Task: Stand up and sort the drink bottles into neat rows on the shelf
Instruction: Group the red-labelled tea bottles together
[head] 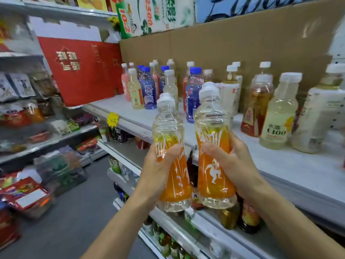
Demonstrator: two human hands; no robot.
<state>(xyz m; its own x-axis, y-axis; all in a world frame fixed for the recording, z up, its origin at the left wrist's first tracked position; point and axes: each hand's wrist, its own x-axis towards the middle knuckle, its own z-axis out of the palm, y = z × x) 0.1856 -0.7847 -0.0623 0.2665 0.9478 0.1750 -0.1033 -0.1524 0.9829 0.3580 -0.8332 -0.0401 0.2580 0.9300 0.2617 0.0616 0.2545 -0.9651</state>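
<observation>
I hold two clear bottles with orange labels and white caps upright in front of the white shelf [291, 165]. My left hand [158, 171] grips the left orange bottle [170, 156] around its middle. My right hand [235, 165] grips the right orange bottle [212, 146] the same way. Both bottles hover just off the shelf's front edge, side by side and nearly touching. On the shelf stand several upright bottles: blue-capped ones [194, 94], pale yellow ones [135, 90], an amber tea bottle [256, 105] and a C100 bottle [278, 113].
A cardboard sheet [233, 43] backs the shelf. A red gift box [82, 70] leans at the shelf's left end. Lower shelves [186, 225] hold more bottles. Snack racks [37, 128] line the left side across a grey floor aisle [78, 212].
</observation>
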